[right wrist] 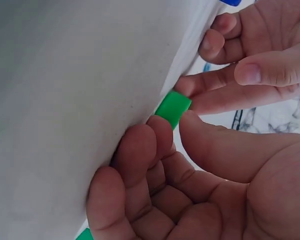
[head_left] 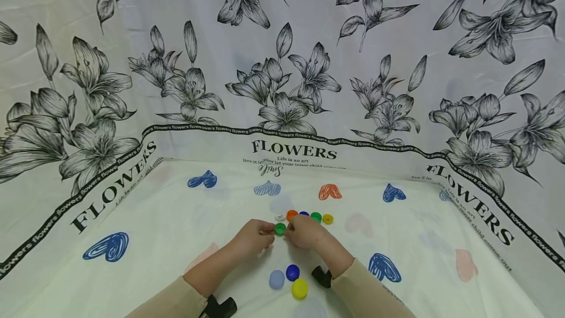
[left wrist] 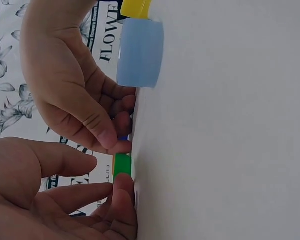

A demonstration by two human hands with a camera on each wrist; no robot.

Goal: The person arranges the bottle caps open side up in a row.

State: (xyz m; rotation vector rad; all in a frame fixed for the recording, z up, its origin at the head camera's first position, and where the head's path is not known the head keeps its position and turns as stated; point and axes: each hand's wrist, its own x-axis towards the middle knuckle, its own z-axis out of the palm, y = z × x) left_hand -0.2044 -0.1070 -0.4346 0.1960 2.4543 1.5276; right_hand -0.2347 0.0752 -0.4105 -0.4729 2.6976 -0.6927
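Note:
A small green bottle cap (head_left: 280, 229) lies on the white cloth, its hollow side up, between both hands. The left hand (head_left: 253, 237) is at its left side; in the left wrist view its fingertips (left wrist: 123, 186) touch the cap while the thumb stays apart. From the other side, the right hand (head_left: 307, 233) has its loosely bent fingers and thumb right at the cap's edge (right wrist: 173, 109). Just beyond the hands runs a row of caps: clear (head_left: 280, 217), orange (head_left: 291, 215), blue (head_left: 304, 213), another green one (head_left: 316, 217) and yellow (head_left: 328, 219). The right hand partly hides the row.
Nearer the body lie a light blue cap (head_left: 276, 279), a dark blue cap (head_left: 293, 273) and a yellow cap (head_left: 299, 289), between the forearms. Black wrist mounts (head_left: 322, 277) show beneath the sleeves. Behind the heart-printed cloth (head_left: 154, 210) hangs a flower-printed curtain (head_left: 304, 28).

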